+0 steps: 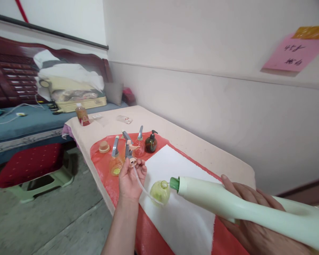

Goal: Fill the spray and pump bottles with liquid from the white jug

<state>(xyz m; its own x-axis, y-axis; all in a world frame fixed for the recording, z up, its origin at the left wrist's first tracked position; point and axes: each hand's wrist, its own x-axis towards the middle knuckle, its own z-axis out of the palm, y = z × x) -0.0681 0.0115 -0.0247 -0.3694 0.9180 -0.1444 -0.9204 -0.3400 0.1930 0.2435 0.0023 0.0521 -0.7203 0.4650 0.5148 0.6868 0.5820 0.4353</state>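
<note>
My left hand (133,179) is closed around a trigger spray head (129,152), grey with a peach collar. Its clear dip tube (140,184) hangs down across a round yellow-green bottle (157,194), which stands uncapped on a white sheet (180,212). My right hand (251,198) grips a pale green vessel (207,193) with a long spout, apparently a watering can. Its darker green tip (174,183) points left, close to the bottle's mouth. Whether liquid is flowing I cannot tell. Much of the vessel lies outside the view.
Behind my left hand stand an orange-tinted spray bottle (116,163), a pink spray bottle (139,147) and a dark pump bottle (150,142) on a red mat (103,173). A round tan lid (104,146) lies there. A wall (215,99) borders the table; a red-topped stool (37,164) stands left.
</note>
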